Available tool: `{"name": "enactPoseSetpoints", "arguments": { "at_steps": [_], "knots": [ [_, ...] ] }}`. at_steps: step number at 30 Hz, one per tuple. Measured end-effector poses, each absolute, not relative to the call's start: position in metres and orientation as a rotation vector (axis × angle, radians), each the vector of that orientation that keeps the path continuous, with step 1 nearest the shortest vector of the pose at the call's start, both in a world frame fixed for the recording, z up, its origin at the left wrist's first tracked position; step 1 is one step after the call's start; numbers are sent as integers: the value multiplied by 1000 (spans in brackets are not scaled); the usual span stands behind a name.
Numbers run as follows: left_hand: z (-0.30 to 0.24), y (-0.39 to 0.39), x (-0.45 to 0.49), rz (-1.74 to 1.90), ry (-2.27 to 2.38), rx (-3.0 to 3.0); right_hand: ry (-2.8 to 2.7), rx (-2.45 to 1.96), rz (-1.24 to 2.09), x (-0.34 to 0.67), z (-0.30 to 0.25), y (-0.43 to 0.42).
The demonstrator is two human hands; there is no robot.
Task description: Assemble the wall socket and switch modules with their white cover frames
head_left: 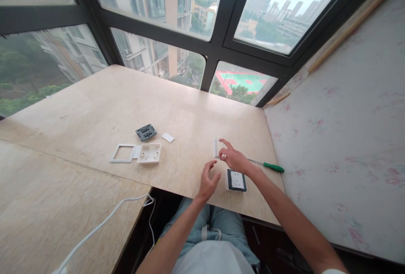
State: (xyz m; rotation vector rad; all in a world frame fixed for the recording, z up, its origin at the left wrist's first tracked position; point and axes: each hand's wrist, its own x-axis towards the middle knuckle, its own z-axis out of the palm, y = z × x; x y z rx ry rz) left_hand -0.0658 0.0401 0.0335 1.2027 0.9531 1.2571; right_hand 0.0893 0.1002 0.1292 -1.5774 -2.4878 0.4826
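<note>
right hand [234, 158] over the table [193, 147]: thumb and fingers spread wide, closed on opposite ends of a white frame [216, 148], held nearly edge-on. gripped by its ends, probably to spare the thin bars; exact contact of each fingertip too small to tell.

left hand [209, 181]: nothing held, fingers bent and parted, just below the frame. likely kept there as a second support. touch not certain, looks apart.

socket [237, 180] near the table's front edge, below the right hand, white face up in a dark surround. close to the body, presumably for easy reach and a clear view from above.

screwdriver [274, 167] to the right, green handle toward the wall, shaft running to the right wrist; seems set aside.

well left, a second group: box [149, 154], open side up, dark plate [146, 132], tile [168, 137], other surround [122, 153]. laid separately, perhaps to avoid mixing parts.
</note>
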Motion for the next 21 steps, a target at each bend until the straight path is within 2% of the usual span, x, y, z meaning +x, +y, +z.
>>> {"name": "enactPoseSetpoints", "arguments": {
  "at_steps": [4,11,18,21],
  "knots": [
    [64,38,-71,1301,885,708,-2544,-1570,482,91,138,75],
    [98,48,-68,1206,1002,703,-2521,-1477,486,91,140,50],
    [104,44,-66,1148,1012,557,-2290,-1508,433,128,148,32],
    [101,39,-61,1055,987,547,-2176,-1546,507,148,138,21]
  ]
}}
